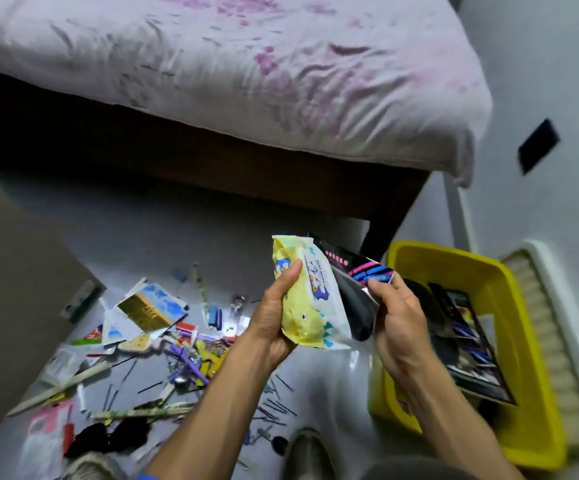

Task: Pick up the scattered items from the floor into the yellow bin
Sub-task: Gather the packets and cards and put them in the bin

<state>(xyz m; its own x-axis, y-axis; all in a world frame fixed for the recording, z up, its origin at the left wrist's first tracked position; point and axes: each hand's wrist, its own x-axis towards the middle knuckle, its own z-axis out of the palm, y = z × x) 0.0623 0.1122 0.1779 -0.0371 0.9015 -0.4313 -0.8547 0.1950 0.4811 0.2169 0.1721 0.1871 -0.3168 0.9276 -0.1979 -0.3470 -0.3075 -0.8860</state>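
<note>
My left hand [274, 320] grips a yellow and white wet-wipes pack [307, 292], thumb on its front. My right hand [399, 313] pinches a black packet with pink and blue stripes [360, 275] that lies against the wipes pack. Both are held in the air just left of the yellow bin [523, 341], which stands on the floor at the right and holds a dark glossy packet [471, 348]. Many small items [163, 348] lie scattered on the grey floor at the lower left: cards, pens, hairpins, purple and yellow bits.
A bed with a pale pink sheet [246, 71] on a dark wooden frame [246, 168] fills the top. A grey cabinet side [11, 271] stands at the left. A white ribbed object [540, 323] sits right of the bin. My shoes [309, 455] show at the bottom.
</note>
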